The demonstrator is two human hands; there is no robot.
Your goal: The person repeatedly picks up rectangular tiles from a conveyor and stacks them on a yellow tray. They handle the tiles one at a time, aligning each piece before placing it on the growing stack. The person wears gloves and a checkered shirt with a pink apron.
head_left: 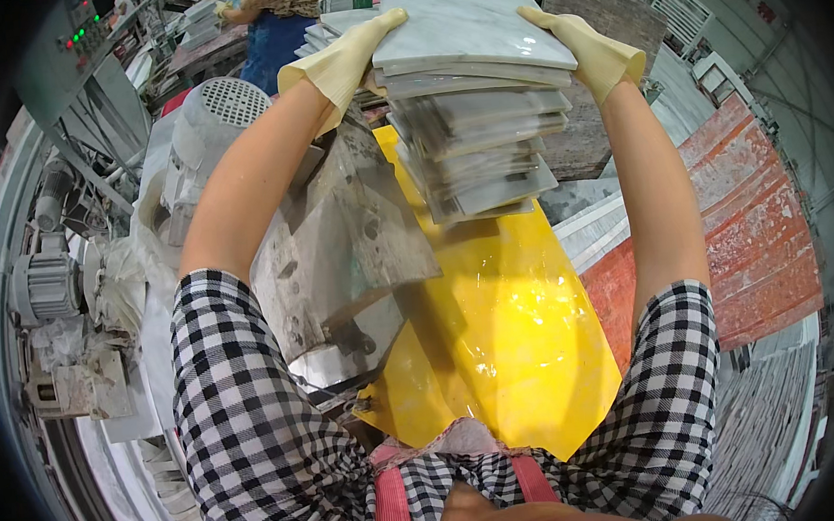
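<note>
A tall, uneven stack of grey-white marble tiles [484,113] stands in front of me, its edges overhanging in places. My left hand [352,56], in a pale yellow rubber glove, grips the top marble tile [474,28] at its left edge. On the opposite edge my right hand [590,47], gloved the same way, has hold of that tile too. Both arms reach forward, and the fingers' undersides are hidden, so I cannot tell how many tiles they hold. A shiny yellow apron [526,321] spreads out below the stack.
Close on my left is a dusty, stained machine housing [339,237], with a motor with a perforated cover [235,102] beyond it. A control cabinet [56,53] with green lights stands far left. Red-stained boards [749,231] lie at right. Another person [278,21] works ahead.
</note>
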